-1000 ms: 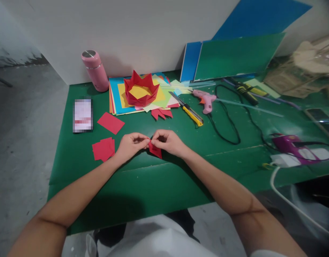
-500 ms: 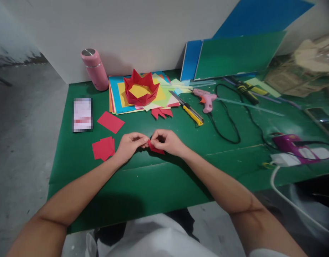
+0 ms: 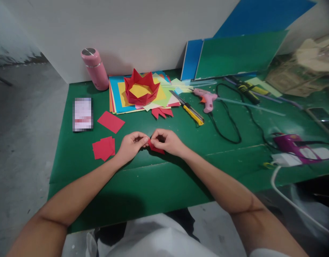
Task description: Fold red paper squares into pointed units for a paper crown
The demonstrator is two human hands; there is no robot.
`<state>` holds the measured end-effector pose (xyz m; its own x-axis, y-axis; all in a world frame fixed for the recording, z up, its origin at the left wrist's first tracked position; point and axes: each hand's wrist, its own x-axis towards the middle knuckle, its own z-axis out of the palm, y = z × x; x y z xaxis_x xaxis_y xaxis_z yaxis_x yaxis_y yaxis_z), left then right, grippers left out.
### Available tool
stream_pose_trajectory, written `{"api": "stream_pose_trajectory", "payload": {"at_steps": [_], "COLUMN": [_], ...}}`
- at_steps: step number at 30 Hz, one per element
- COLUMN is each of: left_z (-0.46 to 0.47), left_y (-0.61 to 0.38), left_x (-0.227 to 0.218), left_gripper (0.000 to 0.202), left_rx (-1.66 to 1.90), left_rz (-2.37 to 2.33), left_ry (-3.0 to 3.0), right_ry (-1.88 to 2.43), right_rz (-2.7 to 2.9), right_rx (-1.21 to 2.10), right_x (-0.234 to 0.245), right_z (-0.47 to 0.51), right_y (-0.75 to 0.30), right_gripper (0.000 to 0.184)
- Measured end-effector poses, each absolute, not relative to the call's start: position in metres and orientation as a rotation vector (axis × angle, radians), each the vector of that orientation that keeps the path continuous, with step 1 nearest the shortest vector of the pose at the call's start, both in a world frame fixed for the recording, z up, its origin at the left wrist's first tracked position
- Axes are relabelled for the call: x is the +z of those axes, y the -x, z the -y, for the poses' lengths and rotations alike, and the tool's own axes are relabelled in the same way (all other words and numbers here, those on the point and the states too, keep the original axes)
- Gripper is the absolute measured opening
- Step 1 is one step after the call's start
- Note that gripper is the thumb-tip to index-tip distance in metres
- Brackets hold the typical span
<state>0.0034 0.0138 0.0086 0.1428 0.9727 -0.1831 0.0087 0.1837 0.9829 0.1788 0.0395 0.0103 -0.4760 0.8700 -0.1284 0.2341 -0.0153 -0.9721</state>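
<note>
Both hands meet over the middle of the green table [image 3: 159, 185]. My left hand [image 3: 131, 145] and my right hand [image 3: 167, 141] each pinch a small folded red paper piece [image 3: 155, 147] between fingertips, low over the table. Left of my left hand lies a small stack of red paper squares [image 3: 103, 148], and one single red square [image 3: 111, 121] lies farther back. A red folded paper crown [image 3: 141, 89] stands on a pile of coloured paper sheets [image 3: 119, 98] at the back. Folded red pointed pieces [image 3: 161, 112] lie in front of that pile.
A pink bottle [image 3: 95, 69] stands back left, a phone [image 3: 82, 114] lies at the left. A yellow utility knife [image 3: 190, 110], a pink glue gun [image 3: 206, 98] with black cable [image 3: 228, 123], a purple tool [image 3: 291, 143] and blue and green boards [image 3: 234, 53] lie to the right.
The red paper piece hung down below my right fingers a second ago; now it is folded smaller and held flatter between both hands. The hands have hardly moved.
</note>
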Motion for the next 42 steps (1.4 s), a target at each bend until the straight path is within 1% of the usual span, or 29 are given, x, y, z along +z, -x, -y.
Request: {"api": "stream_pose_trajectory", "payload": {"at_steps": [6, 10, 14, 18, 23, 28, 36, 42], "left_z": [-0.014, -0.015, -0.015, -0.015, -0.016, -0.016, -0.015, -0.015], "left_y": [-0.003, -0.003, -0.004, -0.003, -0.003, -0.004, -0.004, -0.005], "left_x": [0.009, 0.01, 0.009, 0.006, 0.002, 0.003, 0.012, 0.009], "left_gripper": [0.025, 0.028, 0.028, 0.026, 0.029, 0.03, 0.026, 0.025], "left_rx": [1.042, 0.972, 0.922, 0.975, 1.024, 1.041, 0.907, 0.999], "left_rz": [-1.174, -1.17, -1.197, -1.23, -1.251, -1.242, -1.215, -1.246], "left_ry": [-1.097, -1.143, -1.183, -1.161, -1.139, -1.122, -1.173, -1.107], "right_ry": [1.167, 1.175, 1.155, 1.17, 1.164, 1.186, 1.193, 1.202], "right_rz": [1.706, 1.711, 1.721, 1.693, 1.668, 1.66, 1.648, 1.683], "right_rx": [1.498, 1.495, 1.532, 1.574, 1.578, 1.563, 1.574, 1.519], "right_x": [0.009, 0.008, 0.008, 0.01, 0.013, 0.012, 0.009, 0.01], "right_z": [-0.041, -0.041, -0.041, -0.041, -0.042, -0.043, -0.043, -0.045], "right_y": [-0.18, -0.181, -0.181, -0.182, -0.183, -0.183, -0.183, -0.186], "right_gripper": [0.019, 0.021, 0.024, 0.03, 0.033, 0.033, 0.028, 0.031]}}
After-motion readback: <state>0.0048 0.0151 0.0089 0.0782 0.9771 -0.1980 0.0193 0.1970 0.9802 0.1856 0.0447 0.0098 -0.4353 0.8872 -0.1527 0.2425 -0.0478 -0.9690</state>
